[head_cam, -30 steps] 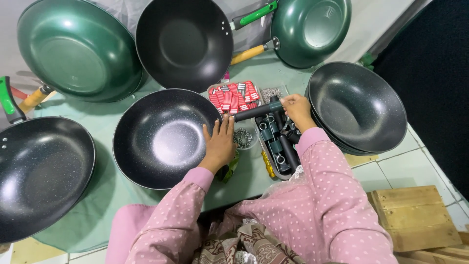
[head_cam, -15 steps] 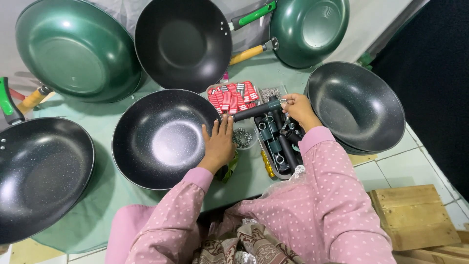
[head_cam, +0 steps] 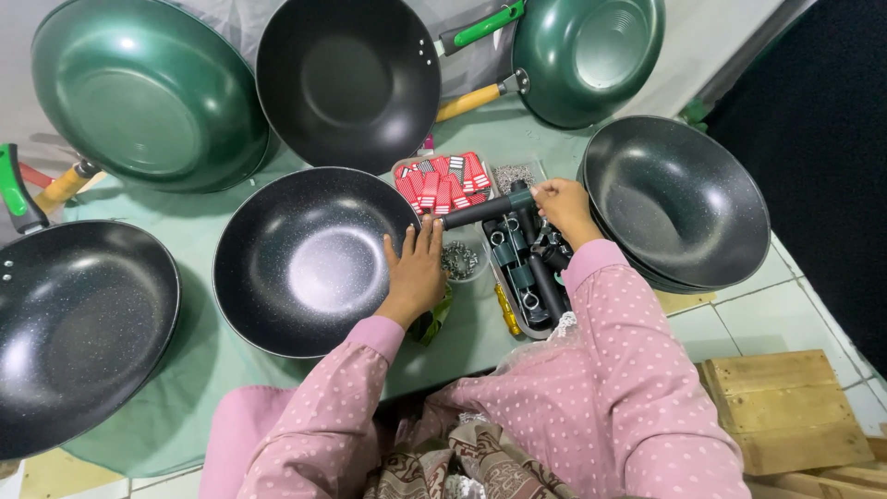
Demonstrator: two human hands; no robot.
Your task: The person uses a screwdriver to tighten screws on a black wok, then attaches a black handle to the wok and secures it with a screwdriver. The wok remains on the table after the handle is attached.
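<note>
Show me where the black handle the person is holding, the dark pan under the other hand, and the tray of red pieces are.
black handle (head_cam: 480,211), head view, middle of its bar.
dark pan (head_cam: 309,263), head view, shiny inner bottom.
tray of red pieces (head_cam: 443,180), head view, on the red pieces.

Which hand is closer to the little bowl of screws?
Left. The left hand rests on the pan rim right beside the bowl; the right hand is farther right, gripping a black handle.
</note>
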